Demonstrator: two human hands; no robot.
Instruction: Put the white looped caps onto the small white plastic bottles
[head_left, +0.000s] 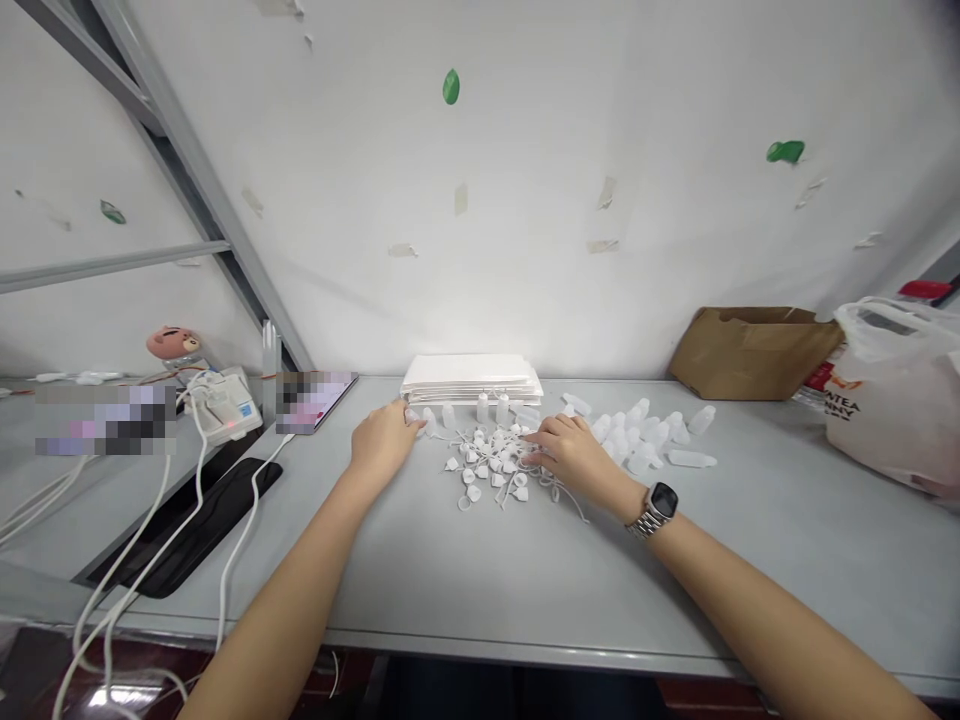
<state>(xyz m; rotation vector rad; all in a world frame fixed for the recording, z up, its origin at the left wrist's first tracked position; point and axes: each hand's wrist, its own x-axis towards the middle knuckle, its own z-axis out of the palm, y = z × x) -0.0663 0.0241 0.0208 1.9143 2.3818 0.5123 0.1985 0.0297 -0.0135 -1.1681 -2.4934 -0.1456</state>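
My left hand (382,440) is at the left end of a short row of small translucent bottles, its thumb and fingers closed on a small bottle (410,414) partly hidden by the fingertips. Beside it stand a squat bottle (448,416) and, farther right, two bottles with caps (482,408). A loose pile of white caps (495,460) with thin strap loops lies between my hands. At the pile's right edge is my right hand (574,450), thumb and forefinger apart, tips at the caps. More uncapped bottles (630,435) lie heaped beyond that hand.
A stack of white flat boxes or sheets (472,380) lies against the wall. To the right are a brown paper bag (750,350) and a white plastic bag (892,390). Leftward are a phone (322,395), a power strip (229,405), white cables and a black cable slot cover (217,525).
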